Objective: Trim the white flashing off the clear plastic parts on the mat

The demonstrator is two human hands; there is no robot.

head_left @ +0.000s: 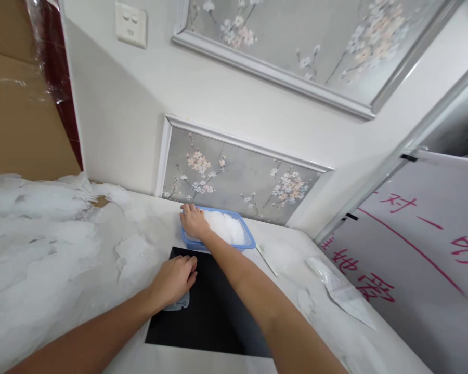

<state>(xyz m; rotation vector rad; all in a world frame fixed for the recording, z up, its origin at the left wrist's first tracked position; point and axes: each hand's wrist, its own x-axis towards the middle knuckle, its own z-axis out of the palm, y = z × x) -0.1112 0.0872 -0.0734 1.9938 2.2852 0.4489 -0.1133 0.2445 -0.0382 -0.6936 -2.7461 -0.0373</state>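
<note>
My right hand (pixel 195 221) reaches over the left end of a shallow blue plastic basket (pixel 250 240), its fingers curled at the rim. Fluffy white material like cotton stuffing (pixel 226 227) fills the basket. Nearer to me, my left hand (pixel 174 280) rests above a black mat (pixel 212 311) with its fingers bent inward. From beneath that palm sticks out a translucent grey-blue flat piece (pixel 179 303). What the left fingertips hold, if anything, is hidden.
Thin white translucent pieces (pixel 35 259) lie heaped at the left of the white table (pixel 156 358). A thin white stick (pixel 267 261) and a clear plastic bag (pixel 341 291) lie on the right. The wall (pixel 113 104) stands behind the basket; a board with red writing (pixel 421 249) borders the right.
</note>
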